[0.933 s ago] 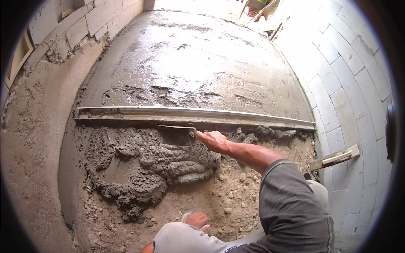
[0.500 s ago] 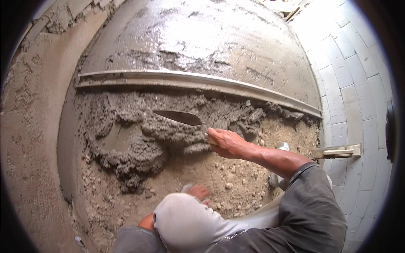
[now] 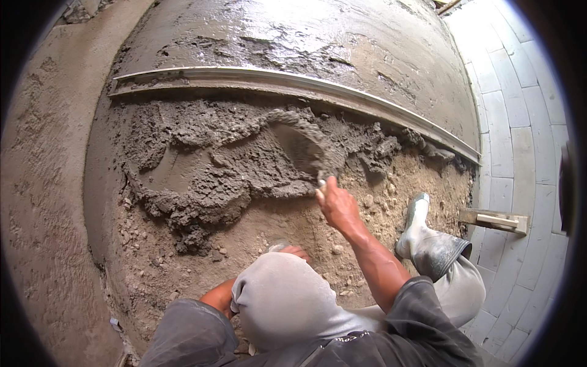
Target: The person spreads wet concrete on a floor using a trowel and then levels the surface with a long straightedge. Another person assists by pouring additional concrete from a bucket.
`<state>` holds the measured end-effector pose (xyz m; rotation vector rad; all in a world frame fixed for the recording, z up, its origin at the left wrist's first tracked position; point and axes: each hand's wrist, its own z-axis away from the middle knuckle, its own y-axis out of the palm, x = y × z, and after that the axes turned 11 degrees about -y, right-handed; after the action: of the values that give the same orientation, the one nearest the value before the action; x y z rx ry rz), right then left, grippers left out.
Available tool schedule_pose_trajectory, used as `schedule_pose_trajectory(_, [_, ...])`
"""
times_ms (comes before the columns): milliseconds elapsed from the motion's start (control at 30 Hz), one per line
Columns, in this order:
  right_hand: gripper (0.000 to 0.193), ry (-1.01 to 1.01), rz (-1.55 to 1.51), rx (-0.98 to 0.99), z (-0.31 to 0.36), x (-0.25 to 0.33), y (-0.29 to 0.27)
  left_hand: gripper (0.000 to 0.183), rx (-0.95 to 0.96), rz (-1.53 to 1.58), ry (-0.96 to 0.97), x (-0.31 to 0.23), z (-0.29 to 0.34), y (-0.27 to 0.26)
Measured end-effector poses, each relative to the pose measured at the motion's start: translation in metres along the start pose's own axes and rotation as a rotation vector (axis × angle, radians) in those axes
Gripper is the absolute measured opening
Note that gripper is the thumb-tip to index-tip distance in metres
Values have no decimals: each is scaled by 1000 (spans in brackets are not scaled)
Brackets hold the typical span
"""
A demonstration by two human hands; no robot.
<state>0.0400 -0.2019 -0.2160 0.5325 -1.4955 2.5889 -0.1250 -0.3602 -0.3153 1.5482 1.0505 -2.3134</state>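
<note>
A bent knee in grey cloth fills the foreground, the left hand tucked behind it — its fingers mostly hidden, grip impossible to tell. The right hand, fingers clamped on a trowel, has pushed the blade into the wet mortar heap, where half a second ago it lay flat on top. Beyond — the long metal straightedge and smoothed screed.

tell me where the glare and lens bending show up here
Head view: glare whitens the wet smoothed screed and the block wall; fisheye distortion bows the metal straightedge; black vignette rings the frame; the right hand stays sharp.
</note>
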Motion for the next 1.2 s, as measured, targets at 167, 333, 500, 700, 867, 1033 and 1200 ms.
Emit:
schedule_pose_trajectory(167, [29,163,-92,-70,7,-29,-14,45,-12,-6,9,2,2,0])
schedule_pose_trajectory(333, [35,401,-381,-136,9,-24,-26,45,-5,-14,37,10,5,11])
schedule_pose_trajectory(500, [42,402,-1086,-41,-37,19,12,45,5,-16,84,23,4,27])
schedule_pose_trajectory(700, [41,-36,-979,408,-88,189,59,45,-114,3,66,10,11,1])
schedule_pose_trajectory(867, [42,-403,-588,790,-83,278,76,37,-304,25,87,14,17,14])
schedule_pose_trajectory(1033, [39,-1094,282,741,-63,251,133,37,-298,74,96,19,17,17])
schedule_pose_trajectory(1200, [35,-926,316,358,-96,268,60,38,-394,155,52,31,16,44])
